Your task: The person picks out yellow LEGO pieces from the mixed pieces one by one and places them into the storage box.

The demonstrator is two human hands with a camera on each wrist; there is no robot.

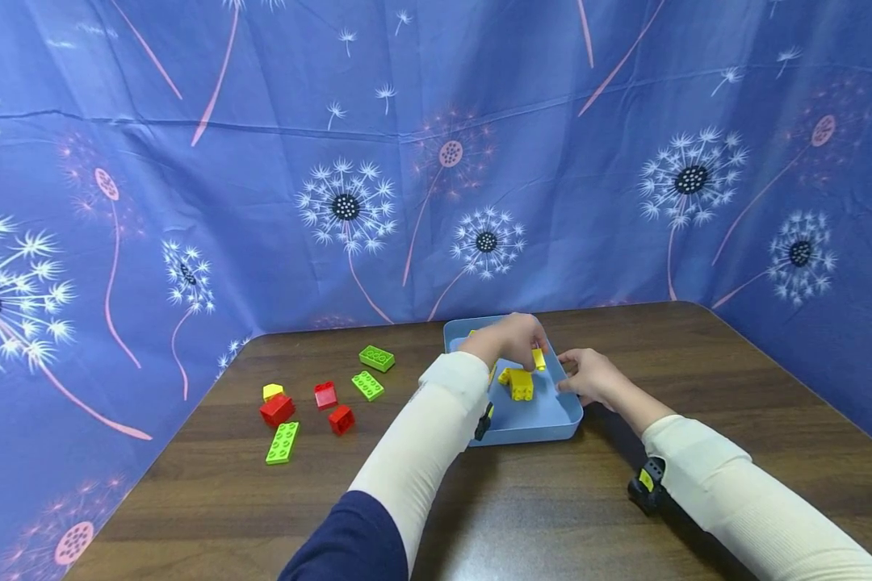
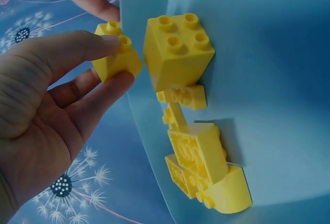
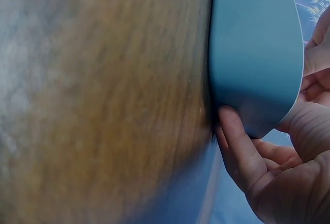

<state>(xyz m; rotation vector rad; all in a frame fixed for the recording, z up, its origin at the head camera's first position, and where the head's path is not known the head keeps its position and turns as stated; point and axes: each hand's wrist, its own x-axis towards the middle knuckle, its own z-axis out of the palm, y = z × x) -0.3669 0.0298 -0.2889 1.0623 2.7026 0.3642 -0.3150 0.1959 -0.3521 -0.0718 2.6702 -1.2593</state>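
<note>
My left hand (image 1: 517, 337) is over the blue tray (image 1: 526, 418) and pinches a small yellow building brick (image 2: 122, 63) between thumb and fingers. Beside it in the left wrist view is a larger yellow brick (image 2: 178, 61) with studs on top. Several other yellow bricks (image 2: 201, 149) lie close together in the tray. At the tray's right side, my right hand (image 1: 594, 375) holds the rim, the thumb at the edge. Its fingers (image 3: 240, 136) press on the outer wall in the right wrist view.
Left of the tray on the wooden table (image 1: 552, 508) lie lime green bricks (image 1: 376, 358), red bricks (image 1: 277, 410) and a small yellow piece (image 1: 272, 391). A blue dandelion-patterned cloth (image 1: 421, 202) hangs behind the table.
</note>
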